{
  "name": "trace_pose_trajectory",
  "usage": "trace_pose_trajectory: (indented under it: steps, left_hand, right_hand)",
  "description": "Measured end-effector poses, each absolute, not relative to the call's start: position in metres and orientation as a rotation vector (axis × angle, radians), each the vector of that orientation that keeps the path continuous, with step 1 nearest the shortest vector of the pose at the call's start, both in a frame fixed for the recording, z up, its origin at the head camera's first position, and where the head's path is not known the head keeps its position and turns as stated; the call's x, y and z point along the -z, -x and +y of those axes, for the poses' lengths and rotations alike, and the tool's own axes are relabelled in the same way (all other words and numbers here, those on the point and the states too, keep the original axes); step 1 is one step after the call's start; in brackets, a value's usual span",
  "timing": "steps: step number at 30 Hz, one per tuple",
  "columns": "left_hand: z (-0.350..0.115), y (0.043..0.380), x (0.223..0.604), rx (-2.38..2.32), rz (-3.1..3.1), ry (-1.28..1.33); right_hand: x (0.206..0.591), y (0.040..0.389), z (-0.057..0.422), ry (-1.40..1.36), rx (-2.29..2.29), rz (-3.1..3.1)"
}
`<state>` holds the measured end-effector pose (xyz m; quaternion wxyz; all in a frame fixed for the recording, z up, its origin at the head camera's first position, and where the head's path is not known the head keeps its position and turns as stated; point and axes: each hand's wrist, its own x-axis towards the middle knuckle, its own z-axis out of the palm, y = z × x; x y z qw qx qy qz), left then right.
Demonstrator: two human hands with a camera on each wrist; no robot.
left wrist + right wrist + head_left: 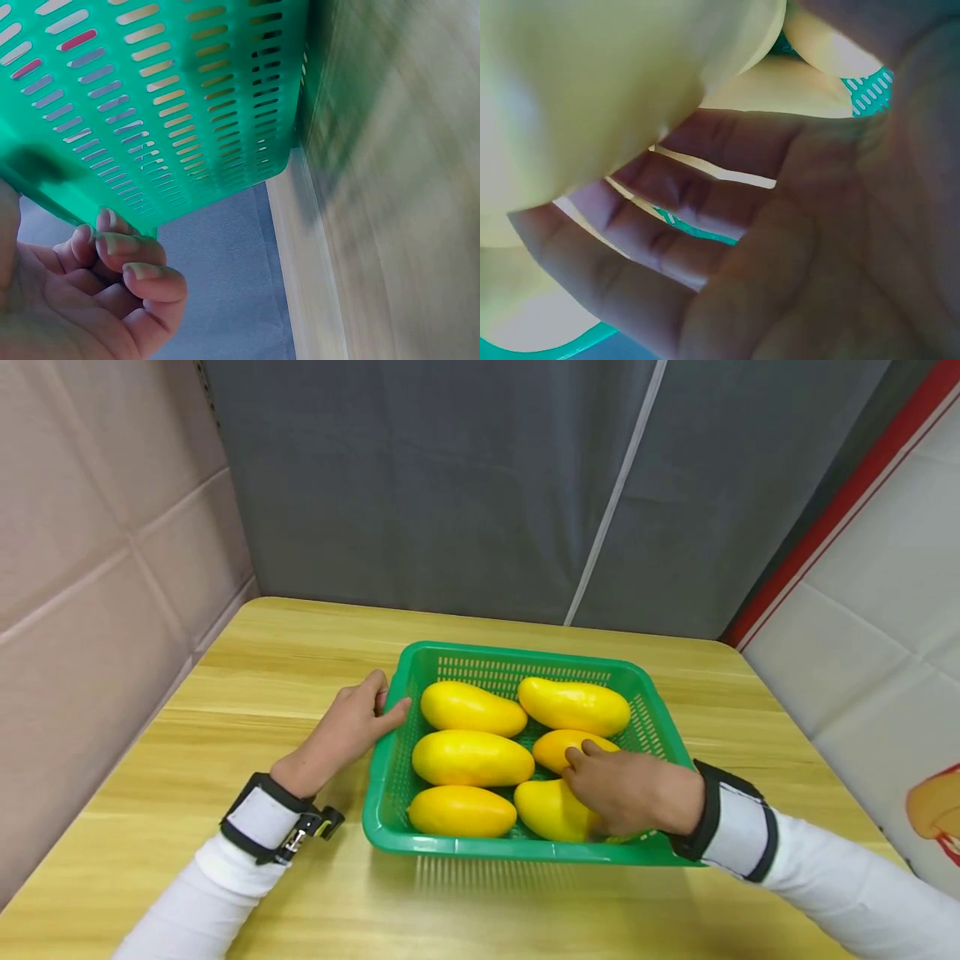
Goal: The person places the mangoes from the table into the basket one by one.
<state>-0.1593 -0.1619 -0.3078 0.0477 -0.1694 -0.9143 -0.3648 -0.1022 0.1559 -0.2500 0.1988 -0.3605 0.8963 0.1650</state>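
A green plastic basket point(525, 850) with slotted walls holds several yellow mangoes, laid in two columns. My left hand point(348, 727) grips the basket's left rim, thumb on top; in the left wrist view its fingers point(154, 281) curl under the rim outside the wall. My right hand point(626, 789) reaches into the basket's right side and holds the front-right mango point(551, 810), which still lies low among the others. In the right wrist view the fingers point(697, 195) bend against that mango point(592, 97). A more orange mango point(558, 749) lies just behind, partly covered by the fingertips.
The basket stands on a light wooden table point(300, 643). A grey curtain point(450, 485) hangs behind the table, a pale padded wall point(90, 568) rises at left, and a white panel with a red edge point(862, 635) is at right.
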Motion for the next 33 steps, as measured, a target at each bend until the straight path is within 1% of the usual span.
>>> trace_pose_trajectory:
  steps: [7,20,27,33]
  left_hand:
    - [-0.162,0.161,0.31,1.118,-2.784,0.53]
    - [-0.162,0.159,0.309,1.134,-2.782,0.54]
    - [-0.166,0.159,0.311,1.135,-2.792,0.53]
    - [-0.169,0.16,0.311,1.096,-2.795,0.533]
  right_hand:
    - [0.253,0.103,0.16,1.075,-0.429,2.496]
    - [0.244,0.102,0.167,1.132,-0.308,2.474]
    - [0.247,0.106,0.165,1.062,-0.284,2.516]
    - [0.25,0.108,0.164,1.076,-0.287,2.529]
